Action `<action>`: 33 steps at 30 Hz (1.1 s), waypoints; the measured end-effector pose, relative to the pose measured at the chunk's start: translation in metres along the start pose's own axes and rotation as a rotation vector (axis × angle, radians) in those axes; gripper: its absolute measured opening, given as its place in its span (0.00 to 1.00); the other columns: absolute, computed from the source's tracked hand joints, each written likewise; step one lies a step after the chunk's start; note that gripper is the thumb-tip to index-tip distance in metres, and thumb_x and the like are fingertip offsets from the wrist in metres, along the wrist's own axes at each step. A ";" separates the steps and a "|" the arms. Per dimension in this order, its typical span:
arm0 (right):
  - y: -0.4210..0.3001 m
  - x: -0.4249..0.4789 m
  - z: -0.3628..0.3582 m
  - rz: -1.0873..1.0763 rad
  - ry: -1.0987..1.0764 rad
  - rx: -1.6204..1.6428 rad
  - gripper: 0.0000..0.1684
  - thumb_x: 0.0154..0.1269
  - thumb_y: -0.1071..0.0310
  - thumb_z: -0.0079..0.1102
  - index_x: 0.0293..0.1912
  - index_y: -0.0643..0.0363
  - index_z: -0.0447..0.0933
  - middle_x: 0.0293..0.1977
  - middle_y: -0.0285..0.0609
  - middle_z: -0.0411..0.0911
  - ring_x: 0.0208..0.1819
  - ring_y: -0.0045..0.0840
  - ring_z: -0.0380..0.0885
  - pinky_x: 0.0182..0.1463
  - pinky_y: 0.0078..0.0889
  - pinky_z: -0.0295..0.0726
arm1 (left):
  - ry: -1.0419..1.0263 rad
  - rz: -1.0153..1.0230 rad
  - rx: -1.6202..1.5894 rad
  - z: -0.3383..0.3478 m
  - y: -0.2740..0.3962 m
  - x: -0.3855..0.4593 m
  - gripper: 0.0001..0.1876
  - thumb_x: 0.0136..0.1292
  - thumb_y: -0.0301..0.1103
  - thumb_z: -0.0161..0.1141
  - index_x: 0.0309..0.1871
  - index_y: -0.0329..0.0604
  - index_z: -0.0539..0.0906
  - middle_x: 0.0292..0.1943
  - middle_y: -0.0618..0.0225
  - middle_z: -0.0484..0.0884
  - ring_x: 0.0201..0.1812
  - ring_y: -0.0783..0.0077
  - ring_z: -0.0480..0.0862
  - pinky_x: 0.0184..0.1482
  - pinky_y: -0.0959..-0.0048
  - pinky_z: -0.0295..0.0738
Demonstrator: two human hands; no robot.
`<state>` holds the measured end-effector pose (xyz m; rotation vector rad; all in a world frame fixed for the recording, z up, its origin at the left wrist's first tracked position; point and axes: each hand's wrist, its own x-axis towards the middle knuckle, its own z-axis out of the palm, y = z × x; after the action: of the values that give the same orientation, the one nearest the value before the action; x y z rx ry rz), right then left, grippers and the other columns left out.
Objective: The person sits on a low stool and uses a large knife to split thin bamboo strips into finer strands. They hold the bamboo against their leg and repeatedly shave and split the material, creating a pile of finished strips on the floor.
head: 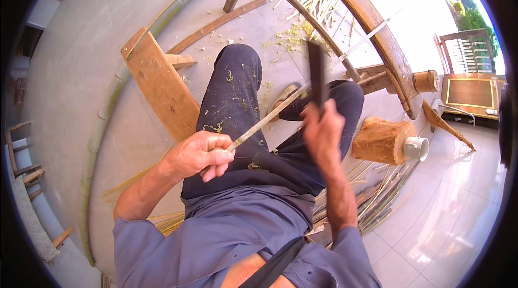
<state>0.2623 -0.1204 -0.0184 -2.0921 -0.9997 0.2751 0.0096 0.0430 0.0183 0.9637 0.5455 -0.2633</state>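
Note:
My left hand (198,154) grips the near end of a long pale bamboo strip (263,123) between thumb and fingers. The strip slants up and away to the right, over my lap and towards the wooden bench. In my right hand (325,132) is a broad dark-bladed knife (317,67), its handle hidden in the fist. Knife and hand are blurred. The blade stands upright in the picture and crosses the strip's line; whether it touches the strip I cannot tell. Curly green shavings (218,127) cling to my dark trousers (230,85).
A wooden plank (162,85) lies beside my left leg. A long bamboo pole (95,134) curves along the left. The wooden bench (360,5) rises at upper right. On the right are a wood block (380,140), a white mug (416,149) and bundled bamboo strips (382,195).

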 end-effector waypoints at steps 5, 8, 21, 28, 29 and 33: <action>0.015 0.082 -0.038 0.261 0.158 -0.029 0.11 0.71 0.68 0.57 0.35 0.68 0.73 0.22 0.49 0.80 0.20 0.33 0.81 0.24 0.34 0.78 | 0.069 0.027 0.318 -0.005 0.012 -0.005 0.08 0.69 0.33 0.61 0.37 0.36 0.82 0.26 0.64 0.84 0.18 0.75 0.80 0.22 0.76 0.73; -0.003 0.046 -0.014 -0.129 -0.066 -0.173 0.06 0.65 0.76 0.56 0.36 0.67 0.69 0.23 0.52 0.77 0.22 0.42 0.80 0.23 0.40 0.77 | 0.520 0.655 0.864 0.009 0.007 0.029 0.06 0.64 0.25 0.62 0.41 0.32 0.83 0.27 0.55 0.84 0.23 0.62 0.84 0.26 0.70 0.75; -0.021 0.037 -0.013 -0.291 -0.306 -0.236 0.10 0.58 0.79 0.58 0.34 0.64 0.65 0.19 0.49 0.75 0.21 0.44 0.79 0.23 0.44 0.77 | 0.829 0.635 1.024 0.005 -0.034 -0.011 0.08 0.57 0.21 0.67 0.40 0.33 0.82 0.30 0.55 0.85 0.30 0.53 0.86 0.31 0.64 0.79; 0.048 0.118 -0.074 -0.027 -0.025 -0.395 0.10 0.66 0.71 0.60 0.34 0.70 0.72 0.21 0.65 0.75 0.28 0.57 0.79 0.35 0.54 0.75 | 0.560 0.300 0.975 -0.019 -0.076 -0.066 0.10 0.57 0.28 0.70 0.40 0.37 0.82 0.30 0.59 0.83 0.30 0.56 0.84 0.33 0.65 0.77; 0.051 0.117 -0.073 -0.045 -0.023 -0.415 0.11 0.66 0.71 0.61 0.35 0.70 0.72 0.21 0.65 0.75 0.28 0.57 0.79 0.35 0.54 0.75 | 0.463 0.213 0.937 -0.024 -0.075 -0.064 0.11 0.57 0.30 0.71 0.41 0.37 0.82 0.30 0.60 0.82 0.32 0.57 0.83 0.35 0.64 0.77; 0.052 0.114 -0.066 -0.047 -0.019 -0.481 0.12 0.64 0.68 0.62 0.36 0.70 0.73 0.24 0.67 0.76 0.31 0.59 0.79 0.36 0.56 0.75 | 0.579 0.400 1.379 -0.004 -0.028 -0.022 0.16 0.56 0.34 0.72 0.43 0.36 0.81 0.35 0.59 0.80 0.38 0.54 0.82 0.41 0.62 0.76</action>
<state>0.3997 -0.0940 0.0025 -2.4917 -1.2156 0.0277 -0.0224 0.0304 0.0091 2.5025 0.6591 0.0579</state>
